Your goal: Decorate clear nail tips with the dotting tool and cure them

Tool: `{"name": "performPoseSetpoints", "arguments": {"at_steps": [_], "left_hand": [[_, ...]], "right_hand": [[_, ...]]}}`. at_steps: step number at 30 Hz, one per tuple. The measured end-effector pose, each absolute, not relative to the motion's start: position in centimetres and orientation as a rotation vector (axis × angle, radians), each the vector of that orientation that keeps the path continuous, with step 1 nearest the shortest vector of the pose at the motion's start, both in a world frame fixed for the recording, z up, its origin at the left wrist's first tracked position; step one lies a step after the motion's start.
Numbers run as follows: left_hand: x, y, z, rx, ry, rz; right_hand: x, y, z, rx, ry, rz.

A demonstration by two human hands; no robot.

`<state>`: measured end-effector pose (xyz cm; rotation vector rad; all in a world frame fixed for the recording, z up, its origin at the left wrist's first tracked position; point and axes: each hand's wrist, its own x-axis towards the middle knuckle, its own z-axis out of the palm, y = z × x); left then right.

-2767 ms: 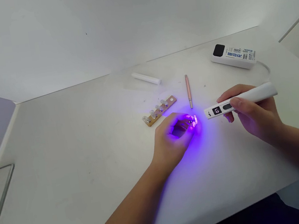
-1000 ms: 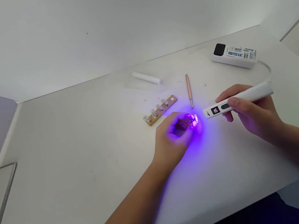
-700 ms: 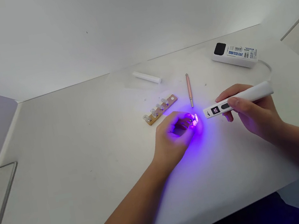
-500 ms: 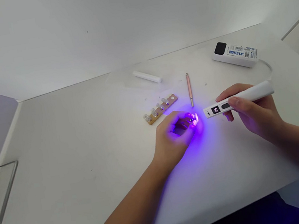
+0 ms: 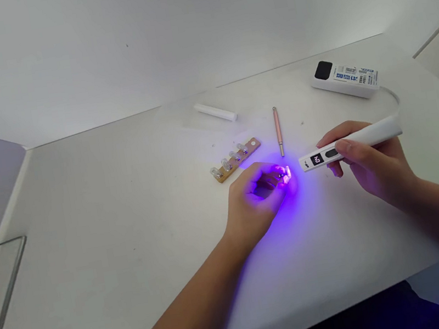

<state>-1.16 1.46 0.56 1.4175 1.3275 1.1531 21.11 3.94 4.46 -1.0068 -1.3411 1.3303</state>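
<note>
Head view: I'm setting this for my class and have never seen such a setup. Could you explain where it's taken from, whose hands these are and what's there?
There is no machine here, only a person's two bare hands. The camera is worn on the person's head, looking forward and down. The left hand pinches a small glowing piece, too bright to make out. The right hand holds a white lamp, apparently the source of the violet light. On the white table lie a strip carrying four clear pieces, a pink pen-like tool, a white stick and a white device with a black end and a printed label.
</note>
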Motion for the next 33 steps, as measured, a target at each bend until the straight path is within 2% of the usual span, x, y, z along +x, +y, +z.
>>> {"name": "performPoseSetpoints", "arguments": {"at_steps": [33], "left_hand": [[-1.25, 1.46, 0.44, 1.45, 1.313, 1.17]], "right_hand": [[21.09, 3.97, 4.55, -0.969, -1.344, 1.353]]}}
